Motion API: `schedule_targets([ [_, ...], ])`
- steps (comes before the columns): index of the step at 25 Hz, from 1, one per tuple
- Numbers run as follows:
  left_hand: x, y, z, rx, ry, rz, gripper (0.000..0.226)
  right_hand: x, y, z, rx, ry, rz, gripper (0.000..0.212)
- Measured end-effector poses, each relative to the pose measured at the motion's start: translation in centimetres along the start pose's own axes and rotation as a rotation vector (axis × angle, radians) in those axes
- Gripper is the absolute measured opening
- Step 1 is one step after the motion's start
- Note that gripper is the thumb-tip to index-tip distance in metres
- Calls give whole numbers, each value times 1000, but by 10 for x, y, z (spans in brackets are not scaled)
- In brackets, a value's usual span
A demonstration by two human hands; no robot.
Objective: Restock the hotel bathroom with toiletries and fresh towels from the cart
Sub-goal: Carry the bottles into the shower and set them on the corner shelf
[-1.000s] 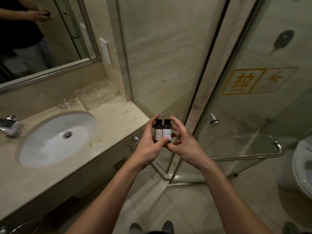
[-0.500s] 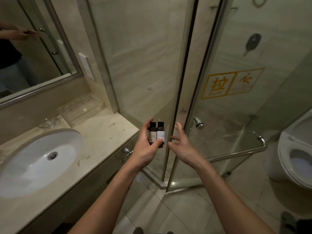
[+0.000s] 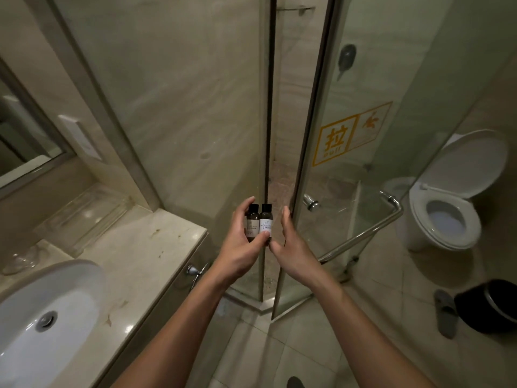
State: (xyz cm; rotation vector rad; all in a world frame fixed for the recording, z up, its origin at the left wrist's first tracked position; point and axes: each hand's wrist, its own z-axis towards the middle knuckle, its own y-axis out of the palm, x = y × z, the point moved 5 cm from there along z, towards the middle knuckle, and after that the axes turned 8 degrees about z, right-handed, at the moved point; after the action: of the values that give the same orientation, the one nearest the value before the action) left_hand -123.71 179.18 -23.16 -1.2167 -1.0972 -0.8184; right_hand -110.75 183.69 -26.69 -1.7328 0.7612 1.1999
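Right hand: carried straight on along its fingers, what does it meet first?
Likely the open edge of the glass shower door, just past the fingertips of the right hand; depth is unclear.

Dim warm light, beige marble walls (image 3: 173,93), tiled floor (image 3: 307,345). Glass shower door (image 3: 330,247) ajar, yellow sticker (image 3: 347,135), chrome bar handle (image 3: 372,229). Left: stone counter (image 3: 156,247), white sink (image 3: 42,317), clear tray (image 3: 86,217) at its back right corner, mirror (image 3: 16,135) above. Right: toilet (image 3: 447,219), lid up; black bin (image 3: 489,309) beside a grey slipper (image 3: 444,315).

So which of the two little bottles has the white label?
The bottle on the right, beside the right hand; the left bottle has a tan label.
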Motion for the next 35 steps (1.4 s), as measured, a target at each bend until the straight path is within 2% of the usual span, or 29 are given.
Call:
schedule_targets([
  [12, 3, 22, -33, -200, 83, -3, 71, 18, -7, -73, 170, 37, 93, 89],
  [21, 12, 79, -76, -299, 121, -13, 73, 44, -44, -154, 299, 66, 206, 82],
  [24, 19, 104, -95, -319, 128, -8, 73, 55, -59, -179, 319, 58, 235, 78],
  [31, 44, 160, -139, -322, 100, -20, 73, 79, -104, -226, 324, 88, 275, 84],
  [35, 57, 192, -157, -302, 103, -3, 73, 87, -137, -242, 352, 73, 256, 77],
])
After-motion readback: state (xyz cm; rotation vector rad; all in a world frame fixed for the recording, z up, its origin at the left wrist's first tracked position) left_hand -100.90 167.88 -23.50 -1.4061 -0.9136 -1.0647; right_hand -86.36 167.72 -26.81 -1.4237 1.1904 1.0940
